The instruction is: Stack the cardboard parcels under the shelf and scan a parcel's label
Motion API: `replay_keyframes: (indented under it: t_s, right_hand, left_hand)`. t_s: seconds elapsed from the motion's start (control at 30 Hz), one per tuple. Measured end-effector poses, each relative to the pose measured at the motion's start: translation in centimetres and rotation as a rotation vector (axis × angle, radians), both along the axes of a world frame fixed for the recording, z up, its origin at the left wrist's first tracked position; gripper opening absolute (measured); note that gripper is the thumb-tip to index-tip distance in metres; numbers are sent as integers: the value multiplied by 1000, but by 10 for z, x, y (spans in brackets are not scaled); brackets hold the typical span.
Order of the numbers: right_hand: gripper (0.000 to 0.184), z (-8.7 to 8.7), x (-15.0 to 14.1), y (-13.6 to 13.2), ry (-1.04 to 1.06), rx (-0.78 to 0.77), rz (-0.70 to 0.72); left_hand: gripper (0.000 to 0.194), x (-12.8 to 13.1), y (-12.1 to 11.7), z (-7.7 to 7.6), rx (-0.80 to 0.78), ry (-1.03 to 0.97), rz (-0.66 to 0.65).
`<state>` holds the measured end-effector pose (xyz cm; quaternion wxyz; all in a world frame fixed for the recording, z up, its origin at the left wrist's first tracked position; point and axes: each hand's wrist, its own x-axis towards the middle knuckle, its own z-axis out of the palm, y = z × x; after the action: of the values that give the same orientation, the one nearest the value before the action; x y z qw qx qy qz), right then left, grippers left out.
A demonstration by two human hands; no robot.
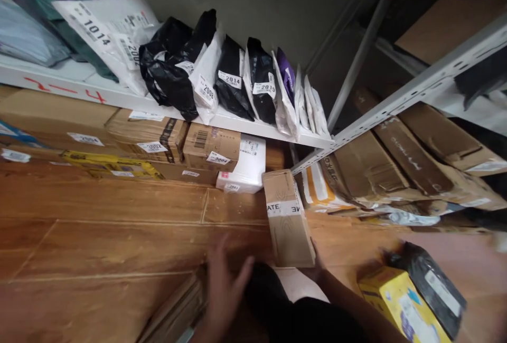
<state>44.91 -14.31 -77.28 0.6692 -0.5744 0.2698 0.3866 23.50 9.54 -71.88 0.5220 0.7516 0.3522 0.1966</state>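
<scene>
A long brown cardboard box (291,240) with a white printed tape band stands out from the shelf corner. My right hand (318,265) is at its lower right side, fingers against the edge and partly hidden behind it. To the left, my left hand (224,279) is blurred, with thumb and fingers apart and nothing between them. Close beside that hand, another brown box (178,306) lies low on the wooden floor (119,248). Under the right forearm, a white surface (301,285) shows in part.
A white shelf (253,127) carries several labelled parcels, such as a black bag (229,79). Labelled cartons, including one carton (212,148), stand beneath it. More boxes (364,169) fill the right rack. A yellow box (402,301) and black parcel (431,285) lie at lower right.
</scene>
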Motion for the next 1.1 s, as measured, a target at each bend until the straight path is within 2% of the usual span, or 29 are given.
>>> replay_keyframes:
  t_s: [0.07, 0.1, 0.17, 0.27, 0.43, 0.5, 0.57, 0.6, 0.67, 0.7, 0.77, 0.83, 0.87, 0.97, 1.03, 1.1]
  right_hand:
    - [37, -4, 4, 7, 45, 95, -105]
    - [37, -5, 6, 10, 72, 158, -161]
    - [39, -3, 7, 12, 132, 270, -242]
    - [43, 9, 7, 9, 230, 339, -304]
    - [49, 42, 5, 9, 359, 295, -404]
    - [54, 57, 8, 12, 411, 279, -418]
    - [61, 69, 13, 12, 466, 319, -406]
    - [65, 73, 16, 10, 484, 361, -394]
    - [69, 75, 22, 4, 488, 450, -375]
    - [69, 73, 24, -1, 482, 482, -370]
    - [69, 62, 25, -14, 484, 513, -356]
    - [70, 46, 22, -28, 501, 504, -350]
    - [71, 38, 19, -35, 509, 491, -354]
    - [76, 16, 5, -58, 516, 452, -376]
    - [79, 7, -6, -74, 521, 436, -382]
    - [74, -1, -14, -88, 507, 401, -411]
  left_hand:
    - [101, 73, -19, 16, -242, 10, -196]
    - [116, 103, -27, 24, -335, 30, -243]
    - [131, 144, -40, 37, -403, 154, -274]
    - [131, 167, -45, 53, -317, 302, -263]
    - [117, 182, -31, 74, -270, 411, -261]
    - [92, 197, -18, 73, -200, 385, -261]
    - [60, 213, 1, 65, -27, 323, -220]
    - [57, 221, 12, 58, 81, 341, -171]
    - [68, 231, 37, 40, 218, 422, -76]
    - [79, 234, 50, 29, 292, 466, -80]
    - [95, 238, 70, 7, 503, 575, -228]
    - [103, 242, 82, -14, 704, 678, -372]
    - [105, 245, 83, -24, 764, 711, -386]
    - [116, 254, 70, -44, 785, 718, -229]
    - [118, 255, 54, -50, 771, 704, -158]
    - [114, 249, 37, -51, 774, 697, -162]
